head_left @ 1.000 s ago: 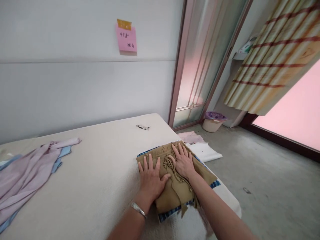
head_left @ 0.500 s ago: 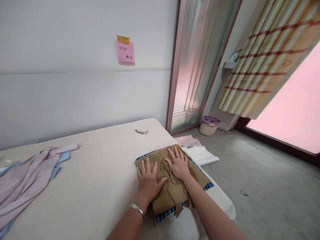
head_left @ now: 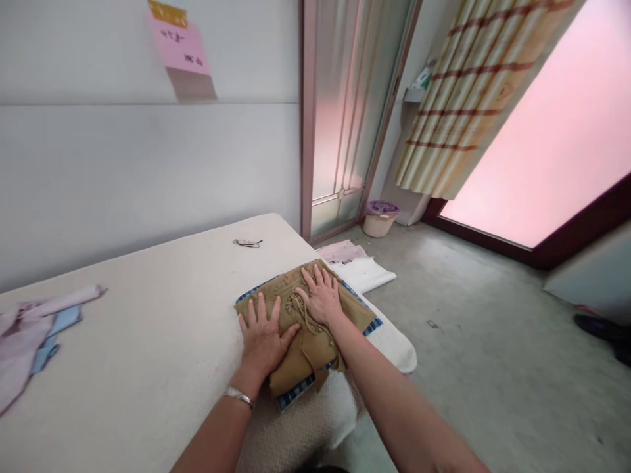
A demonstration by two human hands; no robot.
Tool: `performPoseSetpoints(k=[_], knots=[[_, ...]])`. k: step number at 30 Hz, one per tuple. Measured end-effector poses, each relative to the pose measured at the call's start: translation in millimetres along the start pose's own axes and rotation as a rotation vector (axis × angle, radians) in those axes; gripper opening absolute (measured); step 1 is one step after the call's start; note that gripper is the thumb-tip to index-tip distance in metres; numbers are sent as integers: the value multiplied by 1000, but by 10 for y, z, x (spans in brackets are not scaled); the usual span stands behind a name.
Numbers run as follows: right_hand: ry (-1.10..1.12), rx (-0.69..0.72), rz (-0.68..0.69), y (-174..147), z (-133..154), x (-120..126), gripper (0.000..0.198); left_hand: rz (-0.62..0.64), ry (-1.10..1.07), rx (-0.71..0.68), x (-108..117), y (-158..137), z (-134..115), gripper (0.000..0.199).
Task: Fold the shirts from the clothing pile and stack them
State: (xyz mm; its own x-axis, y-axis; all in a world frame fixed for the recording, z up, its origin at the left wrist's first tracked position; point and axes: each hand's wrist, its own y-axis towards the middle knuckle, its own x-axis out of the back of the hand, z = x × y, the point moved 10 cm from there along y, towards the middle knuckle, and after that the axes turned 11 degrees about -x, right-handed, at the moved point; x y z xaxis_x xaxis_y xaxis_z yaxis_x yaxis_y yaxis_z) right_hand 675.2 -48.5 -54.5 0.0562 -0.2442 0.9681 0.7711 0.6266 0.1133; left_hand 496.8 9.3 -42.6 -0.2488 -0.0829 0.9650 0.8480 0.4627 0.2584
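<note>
Folded khaki drawstring pants (head_left: 296, 364) lie at the corner of the white-covered bed (head_left: 162, 355). Blue plaid cloth (head_left: 296, 392) shows from beneath them along several edges. My left hand (head_left: 263, 338) rests flat on the left part of the khaki fabric, fingers spread. On the upper right part, my right hand (head_left: 321, 295) also lies flat with its fingers stretched out. The loose drawstring (head_left: 308, 318) trails between both hands. Neither hand grips anything.
Eyeglasses (head_left: 247, 243) lie farther back on the bed. Rumpled pink clothing (head_left: 24, 341) and blue cloth (head_left: 64, 320) sit at the left. Beyond the bed's edge are white cloth (head_left: 362, 272) and a lined bin (head_left: 379, 220). A sliding glass door (head_left: 340, 125) stands behind.
The camera view has swung right and down, so the surroundings appear shifted left and up. Both hands stay flat on the khaki pants, with no clear movement of the cloth.
</note>
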Motion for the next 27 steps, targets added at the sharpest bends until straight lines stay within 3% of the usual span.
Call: performPoseSetpoints(k=[4,7,10,12,15,17,22,27], knots=[[19,-8,21,3,11,-4,72,0,7,-23,124,-38,-42,73],[50,-21,66,20,-6,48,72,-80,-22,-77,419,-264,-169,62],[115,17,118,-13,-57,224,71,-157,-76,-208,716,-610,-401,57],[141,55,90,-88,-135,418,71,-140,-100,-344,788,-810,-593,60],[75,63,38,-267,-326,580,72,-60,-111,-515,686,-990,-803,69],[-10,44,84,-390,-456,485,74,-14,-119,-559,539,-1032,-846,72],[-104,-14,179,-501,-658,99,72,113,-135,-528,140,-1054,-794,71],[-87,-16,130,-444,-672,7,74,154,-153,-465,-3,-1009,-745,68]])
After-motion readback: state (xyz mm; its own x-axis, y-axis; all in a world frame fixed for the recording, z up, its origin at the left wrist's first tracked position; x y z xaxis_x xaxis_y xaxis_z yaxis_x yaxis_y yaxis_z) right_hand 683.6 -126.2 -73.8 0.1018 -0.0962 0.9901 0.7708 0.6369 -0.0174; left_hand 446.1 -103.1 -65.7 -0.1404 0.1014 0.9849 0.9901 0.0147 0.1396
